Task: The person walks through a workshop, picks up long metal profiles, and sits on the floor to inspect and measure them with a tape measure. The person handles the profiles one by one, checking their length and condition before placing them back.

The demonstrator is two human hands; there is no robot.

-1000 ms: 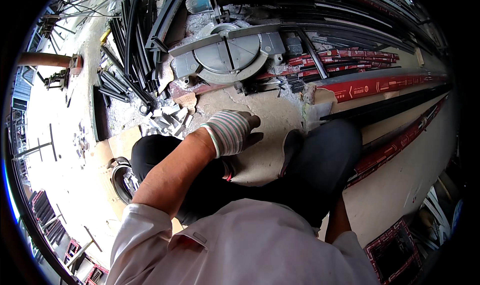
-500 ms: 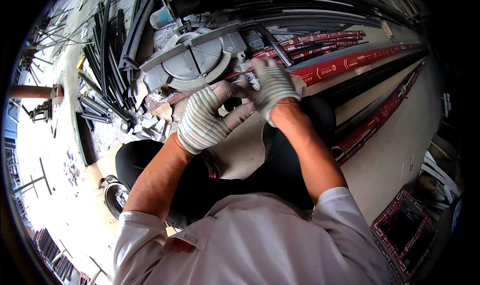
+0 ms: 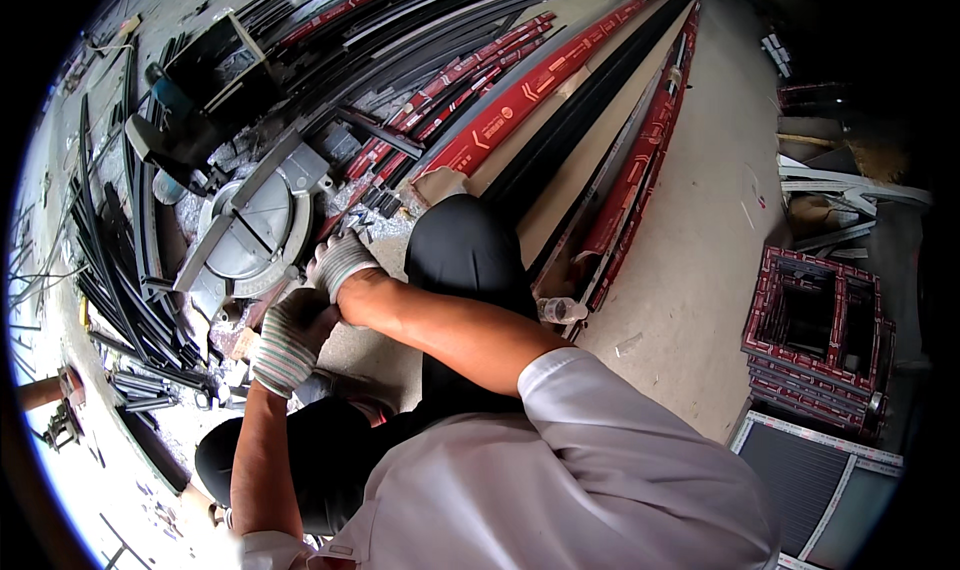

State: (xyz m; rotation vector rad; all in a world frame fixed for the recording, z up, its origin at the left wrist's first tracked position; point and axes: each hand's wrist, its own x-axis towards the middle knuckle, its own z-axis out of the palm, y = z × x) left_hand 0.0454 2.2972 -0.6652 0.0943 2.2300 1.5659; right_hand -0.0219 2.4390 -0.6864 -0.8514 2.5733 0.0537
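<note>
Miter saw [image 3: 250, 232], gloved hands [image 3: 315, 300] at its base

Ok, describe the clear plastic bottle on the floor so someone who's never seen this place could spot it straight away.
Start at the round grey saw table on the left and follow the long red-wrapped profiles running away from it. Beside the person's dark-trousered knee, at the near end of the rightmost red strip, lies the bottle. It is the only clear, rounded thing among straight bars.

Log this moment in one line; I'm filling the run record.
left hand: gloved, beside saw | right hand: gloved, at mitre saw base
</note>
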